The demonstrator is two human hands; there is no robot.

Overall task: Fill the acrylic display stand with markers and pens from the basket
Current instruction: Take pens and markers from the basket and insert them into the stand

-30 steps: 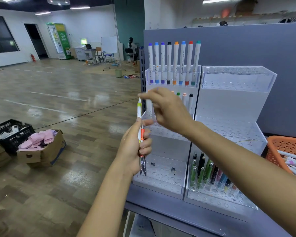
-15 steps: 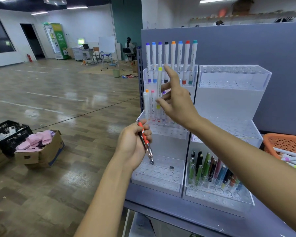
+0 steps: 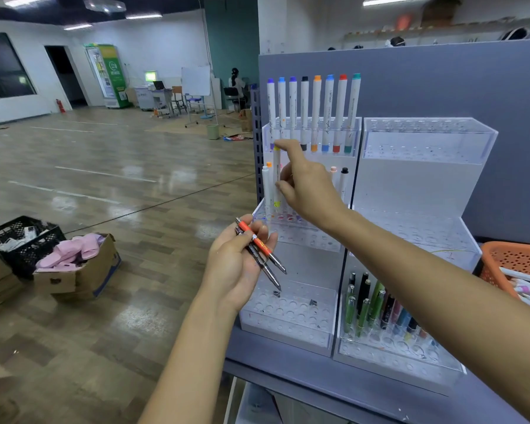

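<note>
While markers point(image 3: 315, 114) line the stand point(image 3: 410, 185), pens point(image 3: 367, 304) below, more in basket point(image 3: 514, 258).

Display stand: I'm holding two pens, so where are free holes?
Free: the right unit's top tier and middle tier, and the left unit's bottom tier by the left hand. Crowded: the right unit's bottom tier of pens, the left unit's top marker row.

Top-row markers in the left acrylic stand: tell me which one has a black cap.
The black-capped marker, fourth from the left, between a purple-capped marker and the orange-capped marker. Every other cap in that row is coloured.
</note>
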